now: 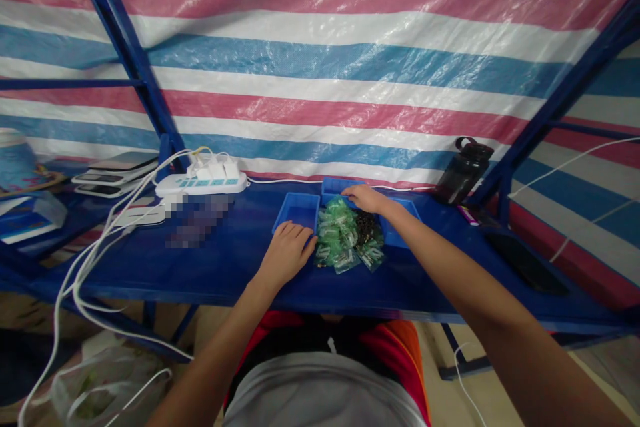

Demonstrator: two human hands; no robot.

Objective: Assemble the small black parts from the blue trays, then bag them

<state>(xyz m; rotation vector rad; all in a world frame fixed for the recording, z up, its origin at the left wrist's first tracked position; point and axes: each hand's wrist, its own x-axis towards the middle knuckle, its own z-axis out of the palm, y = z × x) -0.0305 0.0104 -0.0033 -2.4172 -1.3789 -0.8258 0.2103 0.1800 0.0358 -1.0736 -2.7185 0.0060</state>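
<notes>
My left hand rests at the front edge of an open blue plastic tray, its fingers stretched out and the thumb apart. To its right lies a pile of small clear-green plastic packets with little metallic parts inside. A heap of small dark parts sits against the packets' right side. My right hand is above the back of the pile, in front of a second blue tray. Its fingers are bent together; whatever they pinch is too small to see. Beneath my right forearm, a third blue tray is partly hidden.
On the blue table, a white power strip with plugs and trailing white cables stands at left. Stacked devices lie beyond. A dark bottle and a black phone-like slab are at right. Blue frame posts and striped sheeting enclose the back.
</notes>
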